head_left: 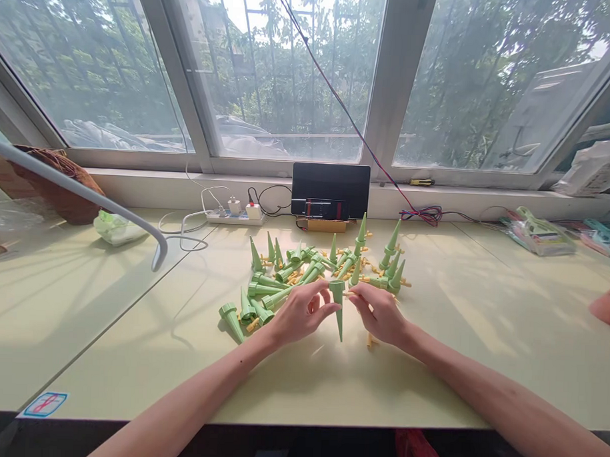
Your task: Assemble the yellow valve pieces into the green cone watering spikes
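Observation:
My left hand (pixel 302 312) pinches a green plant watering spike (pixel 337 309) by its wide collar, with the pointed tip hanging down. Beside the collar, my right hand (pixel 379 311) has its fingertips closed on a small yellow valve piece (pixel 349 294), mostly hidden by the fingers. Whether that piece is seated in the spike I cannot tell. Beyond both hands lies a pile of green spikes (pixel 311 272) mixed with yellow valve pieces. Some spikes stand on their collars, others lie flat. A loose yellow piece (pixel 371 341) rests below my right hand.
A black tablet (pixel 330 183) leans at the back of the pale table (pixel 155 363), with a phone (pixel 326 208) before it. Left of it sits a power strip (pixel 235 217) with cables. A grey curved bar (pixel 86 191) crosses the left side. Plastic packets (pixel 539 233) lie right.

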{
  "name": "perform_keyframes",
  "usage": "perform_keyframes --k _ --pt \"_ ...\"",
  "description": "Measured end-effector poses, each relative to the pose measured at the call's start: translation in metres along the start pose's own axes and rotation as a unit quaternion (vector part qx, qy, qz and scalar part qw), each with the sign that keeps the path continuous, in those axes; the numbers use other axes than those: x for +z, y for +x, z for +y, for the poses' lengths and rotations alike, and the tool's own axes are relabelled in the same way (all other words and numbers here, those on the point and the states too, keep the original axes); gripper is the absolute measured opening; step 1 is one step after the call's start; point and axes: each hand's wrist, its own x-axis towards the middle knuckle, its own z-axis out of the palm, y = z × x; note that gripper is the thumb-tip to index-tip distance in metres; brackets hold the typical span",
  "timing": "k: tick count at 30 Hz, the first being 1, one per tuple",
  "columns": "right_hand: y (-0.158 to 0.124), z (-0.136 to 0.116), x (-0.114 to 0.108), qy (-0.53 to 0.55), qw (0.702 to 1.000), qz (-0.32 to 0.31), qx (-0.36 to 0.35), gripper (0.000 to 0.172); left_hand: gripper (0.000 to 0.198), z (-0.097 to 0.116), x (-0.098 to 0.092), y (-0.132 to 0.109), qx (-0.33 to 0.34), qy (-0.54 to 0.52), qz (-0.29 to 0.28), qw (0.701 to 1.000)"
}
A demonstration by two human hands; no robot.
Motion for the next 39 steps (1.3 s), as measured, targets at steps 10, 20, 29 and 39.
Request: perform_keyframes --k 10,20,29,39 --pt "0.001 -0.001 -0.001 0.000 1.000 -0.015 -0.001 0.026 0.033 -0.008 0.003 -0.001 0.032 0.026 0.048 0.998" --pt "0.000 -0.002 0.001 -0.009 1.000 0.010 0.018 0.024 0.035 -0.005 0.006 0.000 0.006 0.019 0.065 0.998" --pt "0.002 -0.005 0.000 -0.012 0.999 0.042 -0.003 0.016 0.067 0.002 0.005 0.004 -0.113 -0.144 0.050 0.982" --pt "0.001 -0.006 0.003 -0.003 1.000 -0.004 -0.016 0.017 0.064 0.004 0.002 0.003 -0.124 -0.148 0.000 0.981"
